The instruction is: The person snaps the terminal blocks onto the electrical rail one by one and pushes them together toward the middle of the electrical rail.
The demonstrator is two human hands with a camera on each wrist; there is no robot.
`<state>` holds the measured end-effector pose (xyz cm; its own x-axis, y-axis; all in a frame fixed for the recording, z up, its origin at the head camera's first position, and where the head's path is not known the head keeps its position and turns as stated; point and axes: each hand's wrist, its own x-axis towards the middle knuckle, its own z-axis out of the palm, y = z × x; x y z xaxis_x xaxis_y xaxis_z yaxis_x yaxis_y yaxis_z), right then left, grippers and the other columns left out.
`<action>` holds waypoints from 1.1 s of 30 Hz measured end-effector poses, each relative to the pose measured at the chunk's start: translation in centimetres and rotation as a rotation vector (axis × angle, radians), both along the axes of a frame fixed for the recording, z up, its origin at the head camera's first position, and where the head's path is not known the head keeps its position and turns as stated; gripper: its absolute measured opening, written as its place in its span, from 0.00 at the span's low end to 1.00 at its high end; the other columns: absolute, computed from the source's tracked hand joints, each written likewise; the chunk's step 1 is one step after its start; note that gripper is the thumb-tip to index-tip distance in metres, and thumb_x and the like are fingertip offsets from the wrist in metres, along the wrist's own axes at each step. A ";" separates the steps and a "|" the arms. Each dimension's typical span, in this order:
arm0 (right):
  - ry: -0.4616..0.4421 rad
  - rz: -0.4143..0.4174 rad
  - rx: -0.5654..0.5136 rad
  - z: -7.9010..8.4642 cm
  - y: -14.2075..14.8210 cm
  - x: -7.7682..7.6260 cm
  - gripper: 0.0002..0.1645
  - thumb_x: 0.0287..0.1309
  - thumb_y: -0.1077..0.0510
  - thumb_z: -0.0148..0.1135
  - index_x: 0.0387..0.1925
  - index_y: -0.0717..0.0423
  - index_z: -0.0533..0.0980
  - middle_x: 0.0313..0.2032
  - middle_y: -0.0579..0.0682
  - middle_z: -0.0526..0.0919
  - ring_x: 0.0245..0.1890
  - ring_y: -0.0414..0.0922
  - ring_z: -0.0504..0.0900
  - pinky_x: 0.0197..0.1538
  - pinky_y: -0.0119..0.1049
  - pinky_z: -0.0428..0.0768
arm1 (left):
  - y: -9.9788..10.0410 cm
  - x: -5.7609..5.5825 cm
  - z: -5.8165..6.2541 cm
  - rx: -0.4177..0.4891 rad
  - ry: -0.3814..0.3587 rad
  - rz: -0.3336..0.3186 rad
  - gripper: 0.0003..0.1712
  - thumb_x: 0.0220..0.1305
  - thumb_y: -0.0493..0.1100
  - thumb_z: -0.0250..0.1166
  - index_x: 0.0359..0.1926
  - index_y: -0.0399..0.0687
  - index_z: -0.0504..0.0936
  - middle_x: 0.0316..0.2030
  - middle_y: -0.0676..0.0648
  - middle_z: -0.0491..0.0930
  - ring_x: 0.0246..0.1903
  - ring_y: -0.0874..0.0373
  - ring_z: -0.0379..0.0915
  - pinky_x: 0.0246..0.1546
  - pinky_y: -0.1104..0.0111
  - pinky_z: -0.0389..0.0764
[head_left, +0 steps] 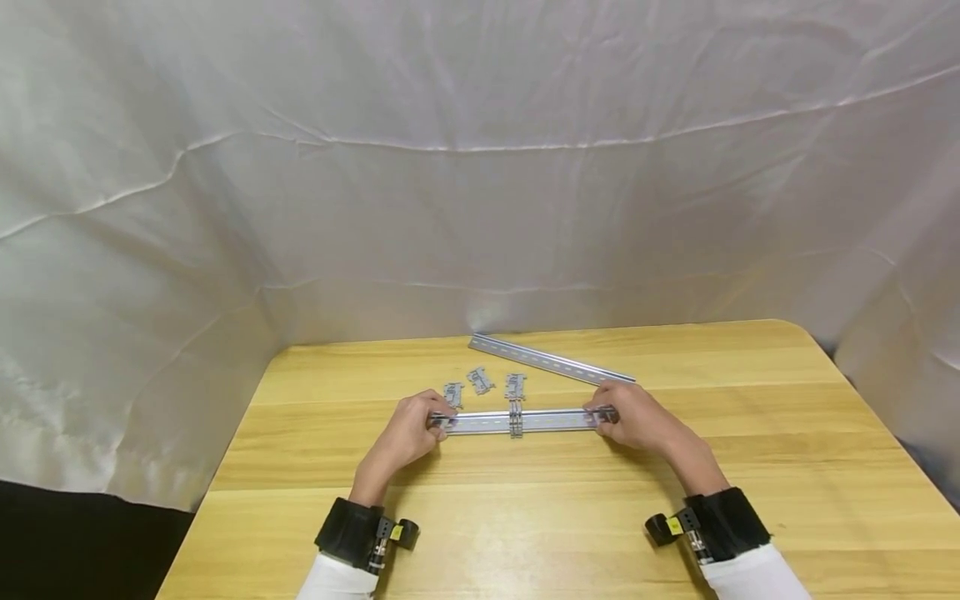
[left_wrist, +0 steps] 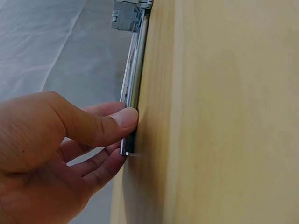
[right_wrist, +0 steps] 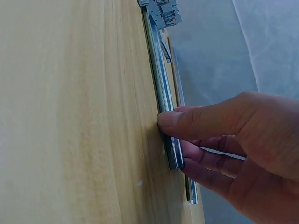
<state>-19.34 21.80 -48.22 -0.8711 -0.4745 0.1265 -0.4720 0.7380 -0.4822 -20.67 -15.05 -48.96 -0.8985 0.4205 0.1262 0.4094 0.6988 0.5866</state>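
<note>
A slotted metal DIN rail point(head_left: 480, 423) lies crosswise in front of me. Its left end is pinched by my left hand point(head_left: 408, 427), thumb on the near edge and fingers behind, as the left wrist view shows. At the other end, my right hand point(head_left: 637, 417) grips the rail the same way, the thumb point(right_wrist: 170, 119) on the near edge. Grey terminal blocks point(head_left: 516, 420) sit clipped side by side near the rail's middle. Whether the rail touches the tabletop is hard to tell.
Behind the rail lie three loose grey terminal blocks: one on the left point(head_left: 453, 394), a tilted one point(head_left: 481, 381) and one further right point(head_left: 515, 386). A second DIN rail point(head_left: 547, 360) rests at a slant near the back edge of the wooden table point(head_left: 525, 517). Pale cloth point(head_left: 465, 217) hangs behind.
</note>
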 end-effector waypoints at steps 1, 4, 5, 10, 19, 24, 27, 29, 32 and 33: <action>-0.003 -0.002 0.000 0.0 0.0 0.0 0.14 0.46 0.68 0.73 0.39 0.63 0.86 0.36 0.51 0.81 0.34 0.46 0.78 0.38 0.42 0.82 | 0.0 0.0 0.0 0.000 0.000 0.001 0.19 0.45 0.21 0.70 0.40 0.37 0.88 0.42 0.44 0.82 0.41 0.49 0.79 0.41 0.62 0.84; -0.010 -0.006 -0.001 0.0 -0.1 -0.1 0.14 0.45 0.68 0.73 0.39 0.63 0.86 0.36 0.51 0.81 0.34 0.46 0.78 0.38 0.41 0.82 | 0.0 -0.1 0.1 -0.009 -0.003 0.006 0.18 0.46 0.22 0.71 0.40 0.37 0.88 0.43 0.44 0.82 0.41 0.49 0.79 0.42 0.62 0.84; -0.012 -0.006 -0.004 0.0 0.0 -0.1 0.14 0.45 0.68 0.73 0.39 0.63 0.86 0.36 0.51 0.81 0.34 0.46 0.78 0.38 0.42 0.82 | 0.1 -0.1 0.1 -0.016 -0.002 0.008 0.18 0.46 0.22 0.71 0.40 0.38 0.88 0.43 0.44 0.82 0.41 0.50 0.78 0.42 0.62 0.84; -0.003 -0.013 -0.014 -0.1 -0.1 0.0 0.14 0.45 0.69 0.73 0.39 0.64 0.86 0.36 0.52 0.81 0.35 0.47 0.79 0.38 0.43 0.82 | 0.0 -0.1 0.2 -0.038 0.007 0.010 0.21 0.46 0.22 0.71 0.43 0.39 0.88 0.44 0.44 0.82 0.41 0.50 0.78 0.39 0.64 0.84; 0.057 -0.077 -0.059 0.6 0.6 0.8 0.20 0.49 0.62 0.73 0.46 0.65 0.83 0.42 0.58 0.83 0.42 0.54 0.81 0.46 0.52 0.82 | -0.1 -0.5 2.0 0.034 0.051 0.050 0.14 0.53 0.30 0.71 0.44 0.38 0.87 0.46 0.42 0.83 0.50 0.46 0.77 0.55 0.53 0.77; 0.081 -0.164 -0.049 1.4 1.7 0.3 0.24 0.54 0.62 0.70 0.53 0.68 0.78 0.47 0.64 0.80 0.47 0.60 0.79 0.48 0.58 0.80 | 1.4 -3.8 3.0 0.015 0.096 0.049 0.16 0.61 0.33 0.66 0.51 0.39 0.84 0.54 0.41 0.80 0.58 0.45 0.71 0.60 0.50 0.72; 0.081 -0.187 0.009 1.5 2.3 -0.6 0.28 0.55 0.61 0.70 0.56 0.69 0.76 0.50 0.66 0.78 0.49 0.62 0.77 0.50 0.59 0.78 | 2.8 -6.1 3.1 -0.017 0.114 0.005 0.19 0.62 0.33 0.65 0.55 0.40 0.82 0.56 0.40 0.78 0.57 0.46 0.72 0.59 0.52 0.74; 0.084 -0.193 0.034 1.6 2.6 -1.1 0.30 0.54 0.60 0.70 0.58 0.69 0.75 0.51 0.67 0.77 0.50 0.63 0.76 0.51 0.60 0.77 | 3.8 -7.7 3.0 -0.039 0.130 -0.026 0.22 0.61 0.31 0.66 0.57 0.39 0.81 0.56 0.39 0.77 0.55 0.46 0.73 0.58 0.55 0.75; 0.097 -0.180 0.057 1.6 2.8 -1.8 0.32 0.53 0.61 0.71 0.58 0.71 0.74 0.50 0.68 0.77 0.49 0.62 0.76 0.50 0.59 0.78 | 5.2 -9.5 2.8 -0.071 0.148 -0.061 0.25 0.57 0.27 0.66 0.58 0.38 0.80 0.56 0.39 0.76 0.54 0.46 0.73 0.56 0.57 0.77; 0.099 -0.175 0.065 1.5 2.9 -1.9 0.32 0.52 0.61 0.71 0.58 0.71 0.74 0.50 0.68 0.77 0.47 0.62 0.77 0.49 0.58 0.78 | 5.5 -10.0 2.7 -0.094 0.151 -0.071 0.26 0.56 0.26 0.65 0.57 0.37 0.80 0.56 0.39 0.76 0.53 0.46 0.73 0.56 0.57 0.77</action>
